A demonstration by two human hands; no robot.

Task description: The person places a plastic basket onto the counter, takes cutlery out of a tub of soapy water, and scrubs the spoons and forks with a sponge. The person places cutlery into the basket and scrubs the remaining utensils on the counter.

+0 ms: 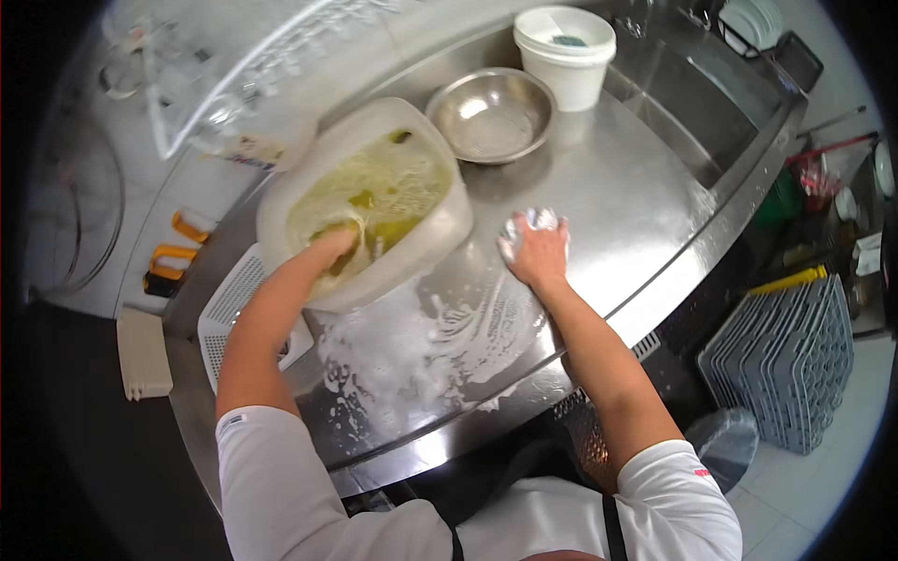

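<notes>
My left hand (339, 245) reaches into a white plastic tub (437, 227) of cloudy yellow-green liquid (374, 182). Its fingers are under the surface and blurred, so what they hold is hidden. Dark and green bits float in the tub. My right hand (541, 252) presses down on the steel counter, its fingers over a white, foam-covered pad (510, 241) that shows around the fingertips and thumb; its exact kind is hard to make out. White suds (402, 360) are smeared across the steel in front of the tub.
Behind the tub stand a steel bowl (491, 117) and a white bucket (568, 70). A sink basin (687, 103) is at the back right. A perforated white tray (229, 299) lies left of the tub. Grey racks (781, 360) stand on the floor at right.
</notes>
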